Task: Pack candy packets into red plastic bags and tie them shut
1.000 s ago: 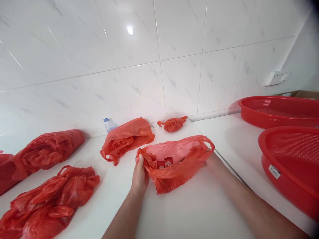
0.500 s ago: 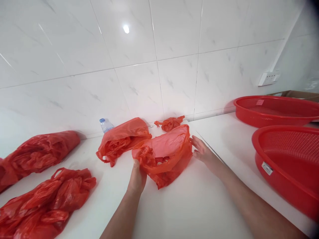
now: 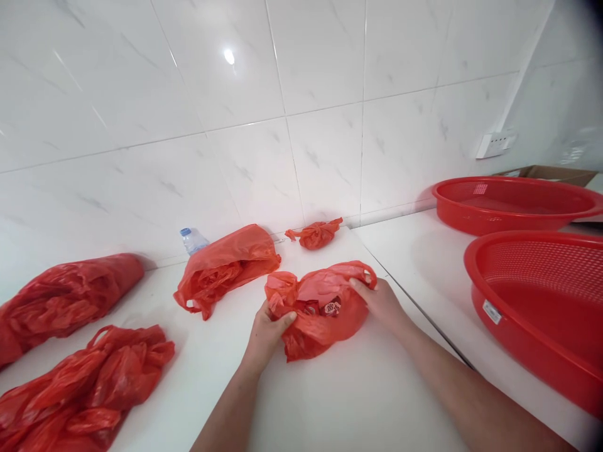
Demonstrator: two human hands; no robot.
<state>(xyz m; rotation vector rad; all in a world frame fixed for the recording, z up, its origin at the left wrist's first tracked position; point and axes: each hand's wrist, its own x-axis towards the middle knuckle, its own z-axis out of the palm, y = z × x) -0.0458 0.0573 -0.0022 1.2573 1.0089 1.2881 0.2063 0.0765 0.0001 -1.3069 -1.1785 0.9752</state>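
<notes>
In the middle of the white table, an open red plastic bag (image 3: 325, 333) lies between both hands, its mouth facing up and toward me. Small dark red packets (image 3: 332, 307) with pale printing show inside; how many cannot be made out. At the bag's left rim, my left hand (image 3: 268, 326) pinches the film between thumb and fingers. My right hand (image 3: 379, 298) grips the right rim, thumb on the inner side and the fingers mostly hidden behind the plastic.
Behind stand another red bag (image 3: 235, 263), a small knotted red bag (image 3: 320, 235) and a bottle with a blue cap (image 3: 192, 240). More red bags (image 3: 94, 383) lie at left. Two red plastic baskets (image 3: 518, 216) are at right, beyond a table seam (image 3: 424, 317).
My right hand has moved from beside the bag onto its right rim and closed on it. The bag's raised back side has come down, and the packets inside show more.
</notes>
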